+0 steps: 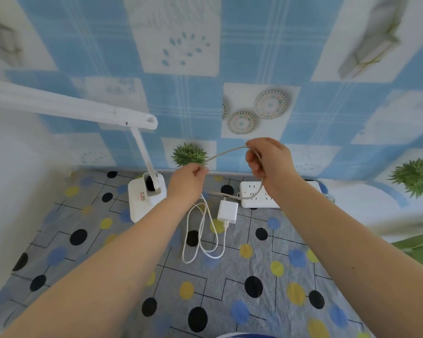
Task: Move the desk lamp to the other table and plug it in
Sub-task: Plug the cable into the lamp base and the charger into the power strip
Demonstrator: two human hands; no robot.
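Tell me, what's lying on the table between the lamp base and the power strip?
In the head view, a white charger and loops of white cable lie on the cloth between the lamp base and the power strip.

This looks like a room in a home. Blue-and-white patterned wallpaper (254,57), printed with plates and green plants, fills the upper frame. Below it, the tabletop (230,276) wears a grey cloth dotted black, yellow and blue. A white desk lamp (145,191), a charger (227,211) and a power strip (257,197) sit mid-frame.
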